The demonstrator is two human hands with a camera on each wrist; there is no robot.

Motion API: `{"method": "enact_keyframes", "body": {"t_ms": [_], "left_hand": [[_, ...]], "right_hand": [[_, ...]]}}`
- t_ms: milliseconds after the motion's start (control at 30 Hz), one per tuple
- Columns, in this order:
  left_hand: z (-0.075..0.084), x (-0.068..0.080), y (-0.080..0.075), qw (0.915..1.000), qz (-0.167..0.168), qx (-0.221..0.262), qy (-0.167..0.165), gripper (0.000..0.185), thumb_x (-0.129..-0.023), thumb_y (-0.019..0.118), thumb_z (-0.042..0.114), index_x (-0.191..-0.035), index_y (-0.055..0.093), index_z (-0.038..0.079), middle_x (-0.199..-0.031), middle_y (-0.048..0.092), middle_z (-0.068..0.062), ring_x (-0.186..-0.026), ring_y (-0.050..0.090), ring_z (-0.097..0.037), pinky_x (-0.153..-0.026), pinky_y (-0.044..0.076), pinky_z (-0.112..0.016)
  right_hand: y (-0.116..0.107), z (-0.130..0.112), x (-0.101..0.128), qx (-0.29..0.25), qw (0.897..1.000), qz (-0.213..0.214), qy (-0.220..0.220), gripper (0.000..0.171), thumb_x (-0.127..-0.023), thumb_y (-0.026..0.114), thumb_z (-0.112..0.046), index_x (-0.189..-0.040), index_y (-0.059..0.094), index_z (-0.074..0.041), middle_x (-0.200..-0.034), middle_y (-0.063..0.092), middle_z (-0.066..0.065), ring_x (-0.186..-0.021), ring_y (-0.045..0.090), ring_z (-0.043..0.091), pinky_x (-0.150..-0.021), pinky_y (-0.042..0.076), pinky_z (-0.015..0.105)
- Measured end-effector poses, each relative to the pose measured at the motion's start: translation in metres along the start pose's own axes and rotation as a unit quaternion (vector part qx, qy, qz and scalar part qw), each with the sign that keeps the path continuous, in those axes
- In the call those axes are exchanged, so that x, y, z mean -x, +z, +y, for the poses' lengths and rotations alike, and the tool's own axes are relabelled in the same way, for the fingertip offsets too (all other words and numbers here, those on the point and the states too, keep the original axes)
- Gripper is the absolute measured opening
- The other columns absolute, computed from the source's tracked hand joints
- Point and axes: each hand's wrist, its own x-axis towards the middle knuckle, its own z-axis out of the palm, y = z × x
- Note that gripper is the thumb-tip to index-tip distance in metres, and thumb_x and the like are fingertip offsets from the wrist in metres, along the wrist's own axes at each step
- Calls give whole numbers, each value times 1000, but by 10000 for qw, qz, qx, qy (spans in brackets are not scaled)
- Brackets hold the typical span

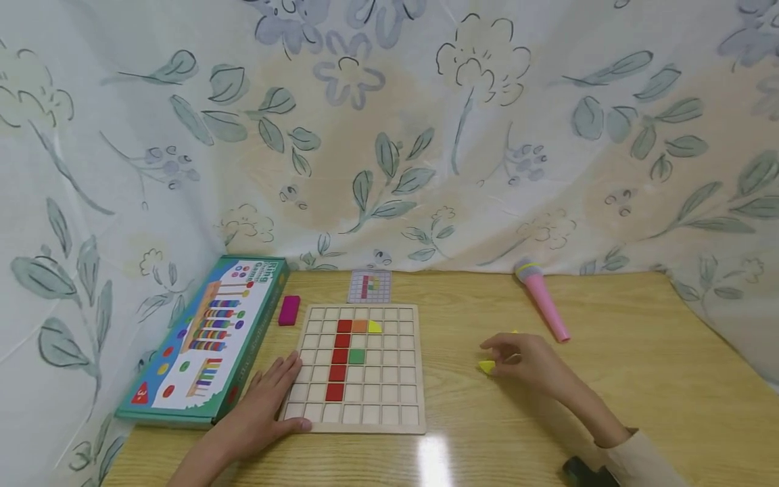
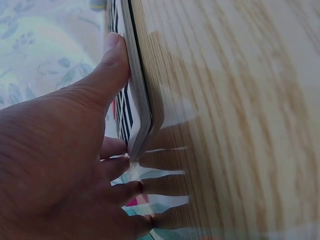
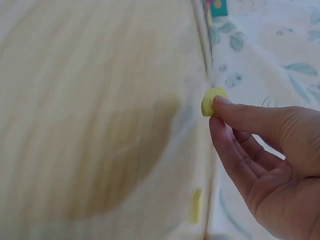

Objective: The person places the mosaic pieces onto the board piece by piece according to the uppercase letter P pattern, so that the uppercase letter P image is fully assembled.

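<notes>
A wooden grid board (image 1: 389, 414) lies on the table. Set in it are a column of red squares (image 1: 337, 355), an orange square (image 1: 360, 326), a yellow piece with a curved side (image 1: 374, 327) and a green square (image 1: 356, 356). My left hand (image 1: 258, 409) rests against the board's left edge, its fingers stretched and the thumb by the near corner. Right of the board, my right hand (image 1: 526, 362) pinches a small yellow block (image 3: 212, 101) between thumb and forefinger, above the table. Another yellow block (image 3: 196, 206) lies on the table, mostly hidden behind that hand in the head view.
A ring game box (image 1: 207, 338) lies left of the board, with a magenta block (image 1: 289, 310) beside it. A small pattern card (image 1: 370, 287) sits behind the board. The pink toy microphone (image 1: 544, 297) lies at the back right. Floral cloth (image 1: 389, 135) hangs behind the table.
</notes>
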Motion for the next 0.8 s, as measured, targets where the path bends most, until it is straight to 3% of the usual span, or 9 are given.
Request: {"method": "enact_keyframes", "body": {"t_ms": [233,533,800], "left_hand": [[0,-1,1,10000,-13,-16,-53,104,-79,70,59,-154,27,1,-161,20,-16,-146,13,-45,-113,9,-67],[-1,0,1,10000,43,22,-15,103,-80,71,58,-154,26,1,-161,20,-17,-146,13,-44,-113,9,-67],[-3,-1,2,10000,-8,25,-57,103,-80,70,58,-154,26,1,-161,19,-16,-147,12,-44,-113,9,-67]], "right_hand": [[11,-18,-24,-138,9995,-191,-223,31,-78,76,6,-107,69,2,-85,66,2,-80,63,11,-72,58,26],[29,-30,-50,-422,9983,-283,-291,28,-81,69,11,-108,69,4,-86,64,4,-85,64,20,-82,57,34],[43,-42,-74,-314,9972,-489,-467,27,-83,70,8,-109,70,2,-88,67,3,-85,63,15,-79,57,29]]}}
